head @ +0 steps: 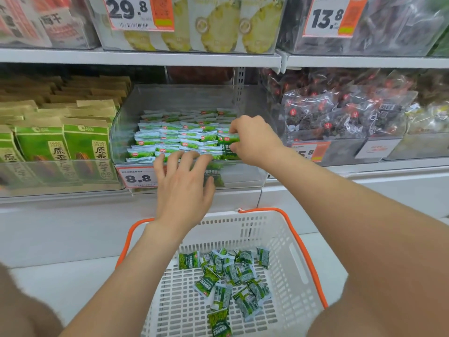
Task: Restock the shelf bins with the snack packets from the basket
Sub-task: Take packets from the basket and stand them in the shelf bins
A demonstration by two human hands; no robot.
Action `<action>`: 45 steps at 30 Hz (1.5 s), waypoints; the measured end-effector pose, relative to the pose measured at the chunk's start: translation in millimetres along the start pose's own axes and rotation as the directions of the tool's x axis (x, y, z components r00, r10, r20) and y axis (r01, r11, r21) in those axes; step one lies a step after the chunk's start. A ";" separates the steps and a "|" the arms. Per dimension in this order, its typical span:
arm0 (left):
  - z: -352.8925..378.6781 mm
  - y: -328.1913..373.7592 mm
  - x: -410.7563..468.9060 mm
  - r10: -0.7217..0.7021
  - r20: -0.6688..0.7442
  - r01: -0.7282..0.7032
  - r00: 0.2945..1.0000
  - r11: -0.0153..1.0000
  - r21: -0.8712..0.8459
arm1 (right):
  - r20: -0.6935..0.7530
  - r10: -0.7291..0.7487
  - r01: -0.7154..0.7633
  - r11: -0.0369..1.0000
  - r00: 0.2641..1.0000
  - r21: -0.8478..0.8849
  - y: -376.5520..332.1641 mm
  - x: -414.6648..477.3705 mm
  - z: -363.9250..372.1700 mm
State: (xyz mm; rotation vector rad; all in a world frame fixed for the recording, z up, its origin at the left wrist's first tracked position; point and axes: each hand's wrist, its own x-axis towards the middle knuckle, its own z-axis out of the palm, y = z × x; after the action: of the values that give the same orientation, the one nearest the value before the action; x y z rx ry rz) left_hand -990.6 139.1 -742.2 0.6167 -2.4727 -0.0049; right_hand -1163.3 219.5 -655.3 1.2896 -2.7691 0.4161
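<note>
White plastic, slotted all over: the basket (279, 239) sits nearest me, below the shelf front, with an orange handle (308, 259) along its rim. On its floor I see a loose heap of green packets (233, 276), some face up and some turned over, gathered toward the middle and right.

Both forearms reach up over the basket. My view of the left hand (182, 188) is from the back: its fingers are straight and spread wide, and the tips lie on the front lip of the clear bin (124, 127), touching the front row there. A green shape shows just beside its thumb, and I cannot tell whether it is behind the bin's front wall or under the hand. A price tag (137, 177) reading 8.8 is just left of that hand.

Inside the bin, rows (175, 135) of the same green snack stand packed edge on, filling the front and middle. The right hand (252, 139) is deeper in, at the bin's right side, fingers and thumb curled and pinching a packet (228, 143) against the end of the rows.

Green bags (82, 147) fill the bin to the left, dark bags (340, 113) the one to the right. Above, pineapple packs (218, 23) stand on the upper shelf.
</note>
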 end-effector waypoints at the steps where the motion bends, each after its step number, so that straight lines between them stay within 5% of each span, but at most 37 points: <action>1: 0.1 -0.1 0.6 -0.002 -0.006 0.002 1.000 1.000 0.006 | 0.035 0.040 -0.040 0.999 0.999 0.003 -1.4 7.6 5.4; 6: 4.2 -1.0 1.4 -0.008 -0.037 0.010 0.999 0.999 0.034 | 0.162 0.187 -0.189 0.982 0.969 -0.003 -9.3 32.6 19.4; 22: 0.2 -3.0 -1.4 0.005 -0.006 -0.005 1.000 1.000 -0.003 | 0.040 0.090 -0.087 0.994 0.995 -0.064 -10.6 17.6 8.6; 28: -2.2 10.7 -10.3 0.023 -0.360 -0.108 0.933 0.970 -0.219 | -0.123 -0.068 0.076 0.995 0.990 0.061 -22.3 -22.2 -20.9; 31: 15.7 11.5 -28.0 0.128 -0.296 -0.207 0.947 0.945 -0.255 | 0.061 -0.228 0.223 0.972 0.972 0.074 -24.5 -53.1 -28.5; 33: 36.2 8.5 -44.7 0.146 0.040 -0.115 0.988 0.895 -0.430 | 0.370 -0.246 0.253 0.967 0.896 0.029 -19.5 -72.3 -21.9; 35: 55.9 6.4 -64.7 0.150 0.429 0.102 0.891 0.854 -0.510 | 0.653 -0.157 0.239 0.970 0.741 -0.038 -8.0 -87.3 0.6; 38: 90.6 10.0 -100.3 0.239 0.757 0.220 0.609 0.865 -0.450 | 0.827 -0.030 0.341 0.919 0.562 -0.199 3.9 -108.2 43.3; 42: 146.3 14.0 -157.8 0.219 0.944 0.118 0.247 0.960 -0.253 | 0.854 -0.027 0.426 0.875 0.519 -0.231 8.9 -133.4 77.6; 45: 173.3 15.0 -197.4 0.154 0.985 -0.002 0.082 0.988 -0.154 | 0.834 -0.057 0.485 0.834 0.549 -0.262 7.6 -148.2 88.5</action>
State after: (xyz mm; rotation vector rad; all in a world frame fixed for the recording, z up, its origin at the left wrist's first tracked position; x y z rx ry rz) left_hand -948.6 214.6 -990.7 0.4442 -3.8475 -0.8385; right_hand -1067.6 310.7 -766.6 2.0838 -2.7949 -1.1055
